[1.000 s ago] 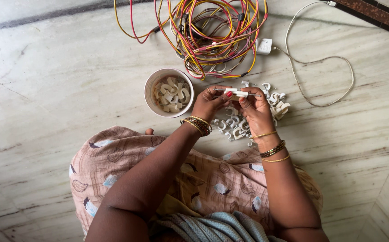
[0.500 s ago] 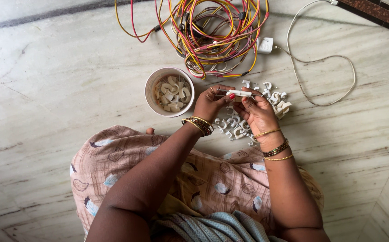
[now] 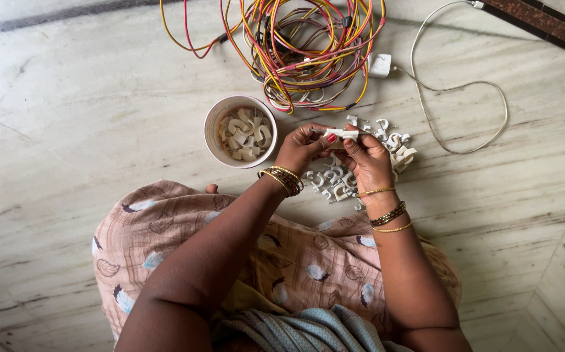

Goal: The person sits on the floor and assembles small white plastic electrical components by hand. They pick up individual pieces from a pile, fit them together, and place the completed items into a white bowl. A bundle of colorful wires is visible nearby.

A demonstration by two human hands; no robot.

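The person sits on a pale marble floor (image 3: 87, 117). Both hands are raised just above a loose pile of white clips (image 3: 344, 179). The left hand (image 3: 302, 151) and the right hand (image 3: 367, 160) pinch one small white cable clip (image 3: 342, 133) between closed fingertips, each at one end, with a thin metal nail projecting to the left of it.

Procedure, as judged: hold the clip body firmly with one hand, keep the nail in line with its hole, and press straight, without twisting. Keep the work low over the pile so that a dropped part does not roll far.

Materials: the clips are hard moulded plastic, hook-shaped, smooth and off-white. A round white cup (image 3: 212, 137) just beside the left hand holds more of them. Beyond the cup lies a tangled bundle of red, yellow and orange wires (image 3: 308, 52) with glossy, flexible insulation. A white adapter block (image 3: 380, 65) with a thin white cord (image 3: 484, 85) lies to the right of the bundle.
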